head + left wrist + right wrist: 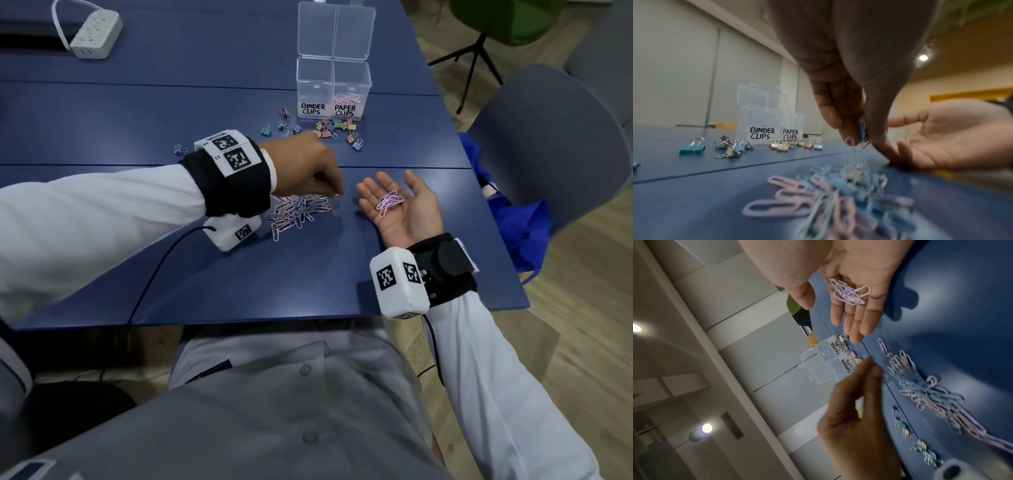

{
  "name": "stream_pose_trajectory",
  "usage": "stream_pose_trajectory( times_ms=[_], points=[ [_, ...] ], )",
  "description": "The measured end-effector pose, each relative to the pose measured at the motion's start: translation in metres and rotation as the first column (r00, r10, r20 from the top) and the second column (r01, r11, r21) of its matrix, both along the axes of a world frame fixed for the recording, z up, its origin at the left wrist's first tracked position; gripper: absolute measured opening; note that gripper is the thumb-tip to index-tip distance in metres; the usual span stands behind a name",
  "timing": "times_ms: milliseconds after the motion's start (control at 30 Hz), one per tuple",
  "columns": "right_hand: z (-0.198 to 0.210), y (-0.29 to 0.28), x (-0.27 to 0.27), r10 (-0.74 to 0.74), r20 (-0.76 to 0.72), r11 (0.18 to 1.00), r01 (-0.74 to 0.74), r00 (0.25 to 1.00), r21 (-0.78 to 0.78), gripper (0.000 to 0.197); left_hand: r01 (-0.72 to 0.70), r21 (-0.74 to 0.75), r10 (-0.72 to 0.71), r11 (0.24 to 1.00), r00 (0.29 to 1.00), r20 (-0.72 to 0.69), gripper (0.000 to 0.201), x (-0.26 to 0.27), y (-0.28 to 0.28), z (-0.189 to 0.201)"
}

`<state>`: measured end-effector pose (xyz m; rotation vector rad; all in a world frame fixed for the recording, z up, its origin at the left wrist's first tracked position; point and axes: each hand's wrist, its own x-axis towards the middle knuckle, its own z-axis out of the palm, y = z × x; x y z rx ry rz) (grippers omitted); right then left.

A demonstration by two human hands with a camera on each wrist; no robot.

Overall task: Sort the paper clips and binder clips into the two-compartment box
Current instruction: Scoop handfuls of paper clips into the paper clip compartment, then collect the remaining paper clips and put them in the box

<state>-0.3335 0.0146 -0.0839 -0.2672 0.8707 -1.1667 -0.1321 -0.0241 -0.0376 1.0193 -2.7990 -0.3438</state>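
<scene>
A clear two-compartment box (334,89) stands open at the back of the blue table (239,281), labelled BINDER CLIPS on the left and PAPER CLIPS on the right. Pink paper clips lie in its right compartment. Coloured binder clips (329,129) are scattered in front of it. A pile of pink and blue paper clips (298,212) lies nearer me. Just above the pile's right edge, my left hand (337,192) pinches a blue paper clip (863,130). My right hand (387,186) rests palm up beside it, fingers straight, with several pink paper clips (390,202) in the palm.
A white power strip (97,31) sits at the table's far left. A grey chair (555,137) and a blue bag (513,219) stand past the table's right edge. A lone binder clip (180,149) lies left of my left wrist.
</scene>
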Motion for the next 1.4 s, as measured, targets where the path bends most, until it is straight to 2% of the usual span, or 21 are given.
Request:
stream_pose_trajectory(
  times_ms=[67,167,333,500,633,700,733,800,867,933,1000,1100,1200,1333,1400],
  points=[
    [0.001,-0.002,0.008,0.017,0.024,1.000,-0.018,1.000,0.004,0.041,-0.046,0.011,0.048,0.999,0.990,-0.135,0.017,-0.003,-0.003,0.008],
    [0.003,-0.005,0.024,0.046,0.093,0.999,-0.049,0.995,0.022,0.049,-0.083,0.049,0.092,0.995,0.967,-0.237,0.018,-0.012,-0.007,0.018],
    [0.009,-0.007,0.047,0.004,0.260,0.999,-0.016,0.966,0.043,0.050,-0.132,0.144,0.164,0.981,0.957,-0.240,0.018,-0.026,-0.012,0.020],
    [0.006,-0.013,0.054,-0.066,0.301,0.997,0.054,0.951,0.047,0.044,-0.101,0.127,0.133,0.987,0.951,-0.278,0.017,-0.020,-0.009,0.021],
    [0.008,-0.022,0.048,-0.075,0.170,0.992,0.056,0.983,0.115,0.039,-0.203,0.069,0.214,0.977,0.891,-0.402,0.017,0.001,-0.002,0.026],
    [0.015,-0.033,0.041,-0.019,0.075,0.993,0.010,0.997,0.119,0.033,-0.266,0.065,0.267,0.962,0.861,-0.433,0.016,0.017,0.002,0.027],
    [0.019,-0.042,0.038,0.024,0.029,0.994,-0.027,0.999,0.110,0.028,-0.291,0.080,0.297,0.953,0.860,-0.415,0.016,0.026,0.005,0.026],
    [0.031,-0.063,0.033,0.100,-0.103,0.993,-0.092,0.990,0.074,0.017,-0.323,0.139,0.349,0.936,0.903,-0.251,0.020,0.042,0.008,0.020],
    [0.047,-0.087,0.031,0.155,-0.273,0.988,-0.149,0.949,0.043,0.020,-0.328,0.194,0.338,0.924,0.941,-0.018,0.033,0.053,0.010,0.011],
    [0.064,-0.114,0.033,0.177,-0.403,0.983,-0.185,0.898,0.020,0.028,-0.320,0.218,0.305,0.922,0.947,0.098,0.045,0.059,0.015,0.005],
    [0.084,-0.141,0.040,0.173,-0.548,0.978,-0.209,0.818,-0.004,0.033,-0.304,0.204,0.283,0.931,0.951,0.128,0.053,0.063,0.019,0.003],
    [0.109,-0.174,0.053,0.082,-0.749,0.980,-0.188,0.658,-0.057,0.032,-0.287,0.200,0.258,0.937,0.953,0.158,0.061,0.066,0.019,0.002],
    [0.113,-0.196,0.066,0.090,-0.836,0.979,-0.202,0.542,-0.025,0.030,-0.271,0.225,0.227,0.936,0.953,0.201,0.067,0.065,0.017,0.000],
    [0.100,-0.206,0.079,0.165,-0.913,0.953,-0.300,0.372,0.050,0.024,-0.272,0.220,0.220,0.937,0.946,0.237,0.074,0.064,0.016,-0.005],
    [0.096,-0.206,0.083,0.132,-0.934,0.943,-0.331,0.333,0.015,0.020,-0.266,0.223,0.211,0.938,0.947,0.242,0.077,0.065,0.016,-0.008]
  ],
)
